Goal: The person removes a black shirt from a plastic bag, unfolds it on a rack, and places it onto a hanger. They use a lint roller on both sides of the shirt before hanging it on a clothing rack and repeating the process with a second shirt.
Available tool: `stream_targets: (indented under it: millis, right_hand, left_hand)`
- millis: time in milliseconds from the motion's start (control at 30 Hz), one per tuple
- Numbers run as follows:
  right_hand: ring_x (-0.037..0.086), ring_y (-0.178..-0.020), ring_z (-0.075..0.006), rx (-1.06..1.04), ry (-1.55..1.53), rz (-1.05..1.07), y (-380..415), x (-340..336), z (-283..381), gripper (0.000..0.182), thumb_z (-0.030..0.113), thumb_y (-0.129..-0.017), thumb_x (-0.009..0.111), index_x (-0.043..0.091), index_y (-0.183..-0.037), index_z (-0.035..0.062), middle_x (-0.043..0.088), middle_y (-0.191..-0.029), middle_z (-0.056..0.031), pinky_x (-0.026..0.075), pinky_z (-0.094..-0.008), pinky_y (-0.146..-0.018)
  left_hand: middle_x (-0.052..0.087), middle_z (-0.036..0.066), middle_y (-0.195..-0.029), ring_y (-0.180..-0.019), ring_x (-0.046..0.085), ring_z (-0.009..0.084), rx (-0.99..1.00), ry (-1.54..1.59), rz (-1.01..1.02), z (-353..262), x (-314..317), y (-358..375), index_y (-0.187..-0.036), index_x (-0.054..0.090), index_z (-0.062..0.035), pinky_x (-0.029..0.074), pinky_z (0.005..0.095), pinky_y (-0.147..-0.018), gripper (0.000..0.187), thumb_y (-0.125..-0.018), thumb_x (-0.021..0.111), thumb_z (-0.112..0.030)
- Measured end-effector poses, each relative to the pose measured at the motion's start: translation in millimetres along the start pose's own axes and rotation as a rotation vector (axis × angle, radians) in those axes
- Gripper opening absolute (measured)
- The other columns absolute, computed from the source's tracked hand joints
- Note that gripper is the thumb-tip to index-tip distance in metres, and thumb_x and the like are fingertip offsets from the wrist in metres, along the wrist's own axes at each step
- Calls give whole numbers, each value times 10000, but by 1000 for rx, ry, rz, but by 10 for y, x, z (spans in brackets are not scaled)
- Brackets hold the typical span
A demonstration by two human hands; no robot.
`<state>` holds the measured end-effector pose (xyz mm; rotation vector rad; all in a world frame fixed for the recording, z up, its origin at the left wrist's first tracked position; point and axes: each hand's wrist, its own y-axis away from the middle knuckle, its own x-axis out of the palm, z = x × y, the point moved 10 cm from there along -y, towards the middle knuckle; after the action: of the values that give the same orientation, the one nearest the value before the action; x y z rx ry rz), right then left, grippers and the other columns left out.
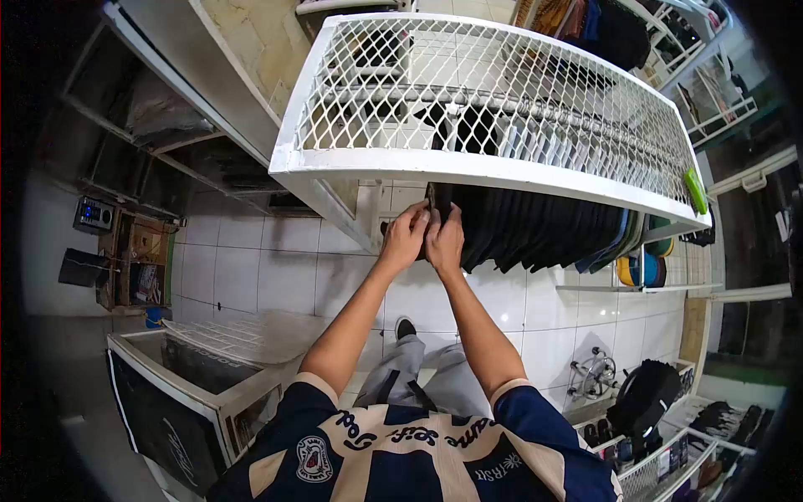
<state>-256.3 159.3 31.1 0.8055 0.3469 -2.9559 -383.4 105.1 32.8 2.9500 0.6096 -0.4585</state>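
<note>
Both hands are raised side by side under the front edge of a white mesh-topped rack (468, 167). My left hand (406, 238) has its fingers closed on a dark garment (439, 197) at the left end of the hanging row. Close beside it, my right hand (445, 240) pinches the same dark cloth. The fingertips of both hands partly disappear against the black fabric. To the right of my hands, a row of dark hanging garments (535, 226) fills the rack.
A bright green object (695, 192) lies on the rack's right corner. Colourful caps (642, 269) are beyond the row. A glass-topped case (209, 368) stands at lower left, a wheeled metal base (594, 372) and a black bag (646, 393) at lower right. White floor tiles (284, 276) lie below.
</note>
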Motion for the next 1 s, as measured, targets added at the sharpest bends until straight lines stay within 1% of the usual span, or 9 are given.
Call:
stream_targets:
  millis: [133, 233, 433, 500, 567, 633, 700, 900, 1000]
  right_hand:
    - [601, -1030, -433, -183, 185, -135, 45, -455, 163, 407, 220, -966, 626, 563, -1308, 8, 603, -1110, -255, 496, -469, -868]
    - [588, -1010, -396, -117, 443, -260, -45, -817, 12, 551, 208, -896, 691, 541, -1398, 39, 557, -1155, -230, 493, -455, -877]
    - [606, -1090, -395, 28, 432, -94, -154, -881, -373, 583, 150, -895, 679, 510, -1452, 130, 537, -1232, -197, 546, -454, -860]
    - [610, -1078, -390, -32, 409, -74, -144, -896, -367, 587, 156, -898, 682, 508, -1459, 140, 531, -1241, -190, 549, -454, -845]
    - [608, -1079, -389, -31, 387, -53, -140, -918, -420, 606, 157, -904, 681, 491, -1479, 146, 521, -1245, -189, 549, -450, -844]
    - [605, -1078, -389, -106, 334, -39, -131, -918, -432, 629, 144, -904, 682, 473, -1497, 146, 510, -1243, -198, 548, -442, -840]
    - [601, -1080, -395, -132, 298, -43, -146, -950, -460, 653, 129, -904, 681, 450, -1515, 137, 496, -1249, -208, 546, -440, -844]
    - [604, -1067, -434, -141, 235, 34, -165, -974, -506, 677, 110, -915, 666, 408, -1541, 115, 476, -1271, -240, 544, -460, -862]
    - [598, -1117, -414, -102, 307, 106, -141, -958, -532, 675, 89, -920, 614, 382, -1554, 110, 482, -1304, -215, 555, -463, -865]
  left_hand:
    - [687, 239, -1192, -1049, 699, 357, 10, -9, -7, 37, 182, -201, -1415, 520, -11, 532, 404, -934, 514, -981, 631, -263]
    - [676, 240, -1204, -1080, 682, 375, 92, -74, -102, -61, 281, -310, -1448, 467, -43, 533, 420, -936, 620, -908, 733, -193]
    - [697, 224, -1133, -1065, 672, 413, 21, 3, -6, 145, 635, -571, -1372, 497, -42, 537, 439, -900, 606, -834, 774, -72]
    - [706, 213, -1089, -1014, 692, 393, 38, -82, -45, 273, 723, -642, -1353, 519, -39, 540, 444, -873, 600, -818, 788, -73]
    - [692, 204, -1155, -994, 710, 259, 0, -65, -8, 436, 855, -685, -1479, 383, 51, 580, 347, -844, 745, -854, 775, -52]
    - [688, 190, -1148, -965, 697, 226, 4, 0, 0, 358, 926, -603, -1512, 386, 10, 571, 326, -834, 776, -841, 774, -23]
    - [642, 183, -954, -888, 651, 340, 69, -93, -45, 195, 981, -552, -1454, 511, -89, 529, 406, -811, 730, -785, 801, -74]
    - [634, 186, -1044, -875, 620, 315, 142, -121, 13, -35, 1263, -513, -1532, 443, -162, 522, 400, -825, 797, -818, 793, -109]
    - [654, 193, -1085, -878, 631, 305, 18, -68, 86, -14, 1313, -427, -1547, 423, -175, 526, 405, -834, 767, -863, 768, -143]
